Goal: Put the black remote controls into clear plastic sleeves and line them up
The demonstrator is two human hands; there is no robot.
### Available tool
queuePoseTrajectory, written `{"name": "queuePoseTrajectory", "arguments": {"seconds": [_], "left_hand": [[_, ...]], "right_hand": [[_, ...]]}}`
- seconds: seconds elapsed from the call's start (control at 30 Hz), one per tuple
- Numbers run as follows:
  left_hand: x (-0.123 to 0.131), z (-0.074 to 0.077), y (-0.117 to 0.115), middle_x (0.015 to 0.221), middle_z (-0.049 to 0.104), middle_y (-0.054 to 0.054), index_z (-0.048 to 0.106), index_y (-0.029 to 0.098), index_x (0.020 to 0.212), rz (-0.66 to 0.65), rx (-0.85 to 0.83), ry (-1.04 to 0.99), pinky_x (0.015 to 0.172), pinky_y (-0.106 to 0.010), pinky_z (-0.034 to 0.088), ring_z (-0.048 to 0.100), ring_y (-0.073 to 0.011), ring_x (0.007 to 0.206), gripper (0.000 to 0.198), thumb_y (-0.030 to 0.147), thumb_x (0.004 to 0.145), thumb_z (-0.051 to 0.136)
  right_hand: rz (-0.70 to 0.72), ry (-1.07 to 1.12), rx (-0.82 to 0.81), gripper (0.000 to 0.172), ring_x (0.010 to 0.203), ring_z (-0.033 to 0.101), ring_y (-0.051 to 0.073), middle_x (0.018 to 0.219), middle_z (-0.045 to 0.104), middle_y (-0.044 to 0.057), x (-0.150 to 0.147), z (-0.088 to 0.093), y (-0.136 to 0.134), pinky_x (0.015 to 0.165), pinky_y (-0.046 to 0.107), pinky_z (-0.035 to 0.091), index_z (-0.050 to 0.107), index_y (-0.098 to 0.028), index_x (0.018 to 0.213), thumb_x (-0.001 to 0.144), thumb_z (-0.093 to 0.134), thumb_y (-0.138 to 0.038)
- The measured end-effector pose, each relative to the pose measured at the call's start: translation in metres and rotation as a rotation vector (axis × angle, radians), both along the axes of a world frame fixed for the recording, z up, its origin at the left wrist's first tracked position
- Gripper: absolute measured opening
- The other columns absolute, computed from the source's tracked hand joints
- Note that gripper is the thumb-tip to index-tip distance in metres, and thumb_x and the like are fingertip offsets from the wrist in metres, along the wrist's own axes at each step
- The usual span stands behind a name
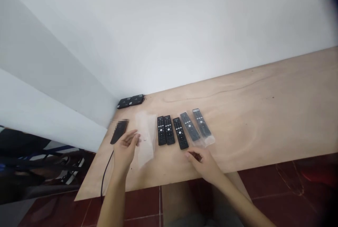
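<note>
Three bare black remote controls point(161, 131) lie side by side on the wooden tabletop, the rightmost a little apart and tilted. At the lower end of this nearest remote control point(180, 133), my right hand point(203, 163) has its thumb and index finger pinched at the corner. My left hand point(126, 147) is by the left edge of some flat translucent plastic sleeves point(146, 137), fingers loosely bent and apart, holding nothing visible. Right of the bare ones, two more remote controls point(190, 126) point(202, 123) sit inside clear sleeves.
Two flat black boxes point(130, 101) stand in the back left corner against the white wall point(185, 37). A dark object point(119, 132), partly pixelated, lies left of the sleeves. A dark cable point(105, 170) hangs over the table's front left edge. Red tiles point(142, 202) show below.
</note>
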State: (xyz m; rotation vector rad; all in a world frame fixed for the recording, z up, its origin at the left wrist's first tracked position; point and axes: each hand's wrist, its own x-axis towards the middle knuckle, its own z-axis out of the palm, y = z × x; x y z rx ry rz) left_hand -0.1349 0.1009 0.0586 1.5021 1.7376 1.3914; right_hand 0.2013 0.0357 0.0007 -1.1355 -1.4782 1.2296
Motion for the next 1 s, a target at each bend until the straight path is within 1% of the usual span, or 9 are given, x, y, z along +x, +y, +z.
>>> {"name": "queuePoseTrajectory", "arguments": {"seconds": [0.13, 0.23, 0.33, 0.4, 0.5, 0.6, 0.73, 0.87, 1.0], "left_hand": [[-0.027, -0.02, 0.047, 0.1, 0.084, -0.015, 0.078, 0.011, 0.118, -0.069, -0.09, 0.208, 0.077, -0.04, 0.067, 0.08, -0.0271, 0.084, 0.052, 0.054, 0.089, 0.075], [-0.031, -0.036, 0.064, 0.1, 0.084, -0.016, 0.079, 0.013, 0.11, -0.046, -0.097, 0.325, 0.082, -0.046, 0.067, 0.081, -0.0308, 0.087, 0.046, 0.053, 0.088, 0.072], [-0.029, -0.041, 0.069, 0.127, 0.079, -0.021, 0.073, 0.014, 0.131, -0.025, -0.069, 0.45, 0.09, -0.052, 0.066, 0.08, -0.0351, 0.105, 0.054, 0.053, 0.096, 0.061], [-0.025, -0.041, 0.071, 0.152, 0.067, -0.021, 0.062, 0.016, 0.151, -0.076, -0.039, 0.531, 0.106, -0.056, 0.061, 0.071, -0.0367, 0.132, 0.062, 0.053, 0.103, 0.052], [-0.018, -0.045, 0.078, 0.17, 0.052, -0.012, 0.055, 0.02, 0.16, -0.235, -0.038, 0.642, 0.133, -0.055, 0.038, 0.045, -0.0316, 0.161, 0.063, 0.054, 0.108, 0.045], [-0.009, -0.058, 0.089, 0.171, 0.052, -0.011, 0.057, 0.018, 0.16, -0.338, -0.089, 0.725, 0.138, -0.052, 0.028, 0.04, -0.029, 0.165, 0.065, 0.058, 0.109, 0.042], [-0.002, -0.075, 0.099, 0.17, 0.053, -0.015, 0.055, 0.017, 0.162, -0.313, -0.143, 0.801, 0.137, -0.057, 0.028, 0.04, -0.0314, 0.164, 0.07, 0.061, 0.111, 0.034], [0.003, -0.065, 0.094, 0.173, 0.046, -0.02, 0.052, 0.016, 0.164, -0.224, -0.129, 0.842, 0.132, -0.068, 0.03, 0.032, -0.0395, 0.168, 0.073, 0.064, 0.112, 0.034], [0.026, -0.037, 0.062, 0.181, 0.035, -0.012, 0.043, 0.021, 0.169, -0.222, -0.005, 0.845, 0.138, -0.059, 0.025, 0.022, -0.0324, 0.171, 0.065, 0.055, 0.114, 0.037]], "right_hand": [[0.024, -0.022, 0.011, 0.026, 0.078, 0.064, 0.021, 0.084, 0.072, 0.002, -0.001, -0.001, -0.002, 0.07, 0.031, 0.045, 0.079, -0.021, 0.098, 0.106, 0.063, -0.04], [0.017, -0.028, 0.009, 0.027, 0.078, 0.063, 0.021, 0.084, 0.072, 0.002, -0.002, 0.0, -0.001, 0.07, 0.031, 0.044, 0.078, -0.021, 0.097, 0.107, 0.062, -0.041], [0.011, -0.03, 0.007, 0.027, 0.076, 0.062, 0.02, 0.082, 0.07, 0.001, -0.002, 0.001, -0.001, 0.069, 0.03, 0.043, 0.076, -0.021, 0.093, 0.107, 0.061, -0.039], [0.017, -0.029, 0.004, 0.024, 0.077, 0.063, 0.02, 0.083, 0.07, 0.001, -0.001, 0.003, -0.001, 0.07, 0.03, 0.043, 0.076, -0.021, 0.095, 0.107, 0.061, -0.036], [0.03, -0.042, 0.012, 0.023, 0.077, 0.063, 0.02, 0.083, 0.071, 0.001, -0.001, 0.004, -0.002, 0.07, 0.03, 0.043, 0.077, -0.021, 0.096, 0.106, 0.061, -0.035], [0.031, -0.058, 0.025, 0.025, 0.076, 0.063, 0.02, 0.083, 0.071, 0.001, -0.001, 0.003, -0.002, 0.069, 0.031, 0.044, 0.077, -0.021, 0.094, 0.107, 0.06, -0.035], [0.028, -0.043, 0.03, 0.025, 0.079, 0.066, 0.021, 0.088, 0.075, 0.002, -0.002, -0.001, -0.003, 0.071, 0.031, 0.047, 0.078, -0.021, 0.1, 0.108, 0.059, -0.034], [0.019, -0.08, 0.05, 0.025, 0.079, 0.068, 0.022, 0.09, 0.077, 0.004, -0.003, -0.002, -0.005, 0.069, 0.031, 0.048, 0.079, -0.021, 0.1, 0.109, 0.058, -0.032], [-0.033, -0.171, 0.195, 0.023, 0.084, 0.069, 0.023, 0.096, 0.077, 0.006, -0.003, -0.001, -0.008, 0.075, 0.035, 0.055, 0.077, -0.022, 0.108, 0.11, 0.055, -0.028]]}}
